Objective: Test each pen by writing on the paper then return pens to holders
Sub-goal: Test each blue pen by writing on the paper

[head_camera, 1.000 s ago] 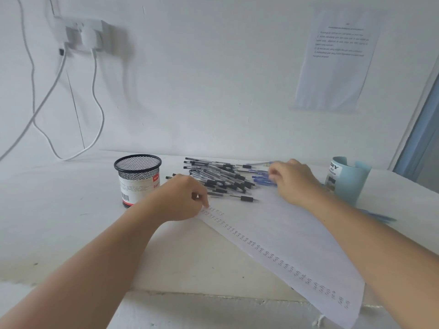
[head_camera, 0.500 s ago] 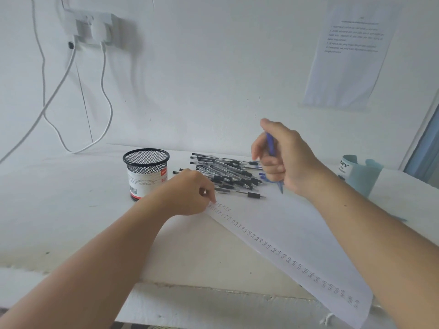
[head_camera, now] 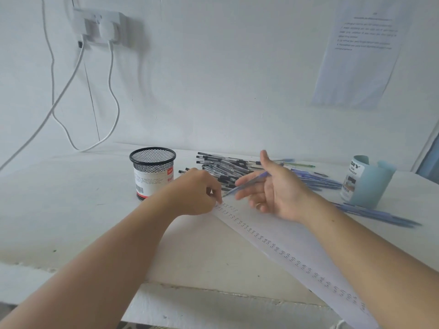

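Observation:
My right hand (head_camera: pixel 273 193) holds a blue pen (head_camera: pixel 251 182) loosely across its fingers, palm turned up, the tip pointing down-left toward the paper's top corner. My left hand (head_camera: pixel 197 195) is curled, its fingertips pressing the top-left corner of the white paper (head_camera: pixel 297 236), which carries two rows of small written marks along its left edge. Behind the hands lies a heap of black-capped pens (head_camera: pixel 223 166). A black mesh holder (head_camera: pixel 152 173) stands to the left. At the right is a light blue holder (head_camera: pixel 367 182).
Several blue pens (head_camera: pixel 318 180) lie between the heap and the blue holder, more blue pens (head_camera: pixel 377 213) in front of it. White cables (head_camera: pixel 71 91) hang from a wall socket. A printed sheet (head_camera: pixel 361 51) is taped to the wall. The table edge (head_camera: pixel 213 287) runs below.
My right hand picked a blue pen from the pile, lifted it in a fist, then lowered and turned palm-up with the tip toward the paper. My left hand stayed on the paper's corner.

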A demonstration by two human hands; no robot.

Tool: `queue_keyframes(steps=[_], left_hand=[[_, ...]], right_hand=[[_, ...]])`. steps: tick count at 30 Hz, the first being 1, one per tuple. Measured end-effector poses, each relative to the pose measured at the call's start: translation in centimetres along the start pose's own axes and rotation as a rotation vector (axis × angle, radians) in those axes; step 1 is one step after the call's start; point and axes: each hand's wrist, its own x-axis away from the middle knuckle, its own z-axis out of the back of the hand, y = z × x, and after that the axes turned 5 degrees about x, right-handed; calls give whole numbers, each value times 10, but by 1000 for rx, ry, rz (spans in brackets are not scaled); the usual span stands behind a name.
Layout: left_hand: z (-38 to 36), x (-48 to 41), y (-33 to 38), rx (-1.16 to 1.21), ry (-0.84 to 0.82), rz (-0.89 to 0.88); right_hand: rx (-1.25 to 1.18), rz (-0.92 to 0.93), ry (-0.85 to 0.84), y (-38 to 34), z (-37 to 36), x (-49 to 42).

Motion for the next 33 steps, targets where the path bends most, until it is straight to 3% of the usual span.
queue_keyframes(steps=[3,7,10,15,33], left_hand=[[-1,-1,-1,1,-2,9],[-1,-1,0,0,-3,7],[0,-1,1,-6,1,9],[0,-1,1,-16,3,17],[-1,-1,2,-2,-6,23]], right_hand=[[57,45,-46,8,2,-3],[368,184,101,16,-4,-9],[411,198,108,17,-9,-9],[681,303,261,22,-12,-13],[699,291,268,25,-15,-14]])
